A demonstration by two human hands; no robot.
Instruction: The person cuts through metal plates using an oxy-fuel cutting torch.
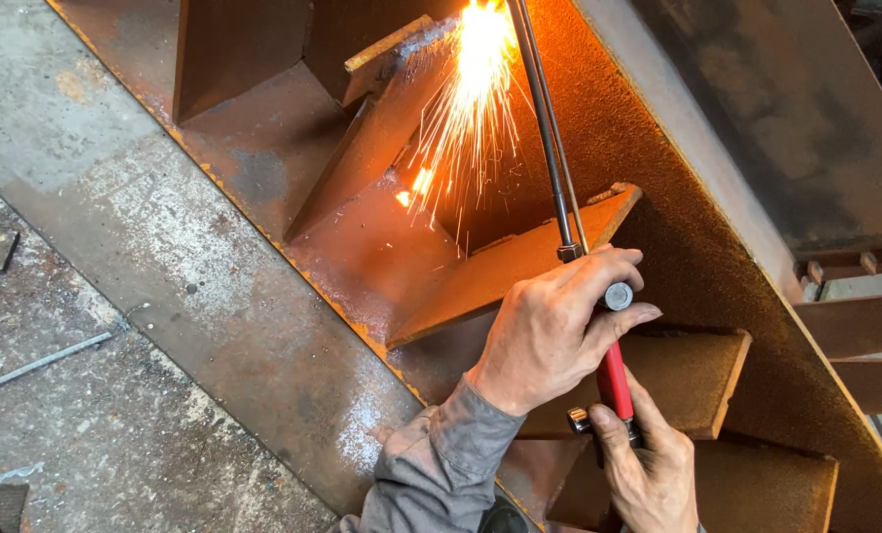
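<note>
Head view, the only one: both hands were on a cutting torch (614,380) with a red handle. Left hand (550,336) gripped the front of the handle, fingers (614,271) curled fully round it where the twin steel tubes (550,148) leave the body, thumb resting by a grey knob. Right hand (648,474) sat further back, fingers closed on the rear of the handle beside a valve. Neither hand showed any slack.

The tubes ran up and away from the hands to the flame (480,30) at the top edge of frame; the nozzle itself was lost in the glare. Sparks (466,138) were fanning down onto the rusty beam (362,257) from the upper end of a triangular stiffener plate (372,138).

Progress, as a judgement: the cut was live and near the top of that stiffener. I couldn't see a finished kerf through the glare, so how much of the run was done is unclear. The neighbouring stiffener (500,266) next to the left hand and the ones (688,380) lower right looked intact, with no fresh slag or burn marks that I could make out.

The beam rested on a concrete floor (115,296), with a loose thin rod (36,365) lying well apart to the left.
</note>
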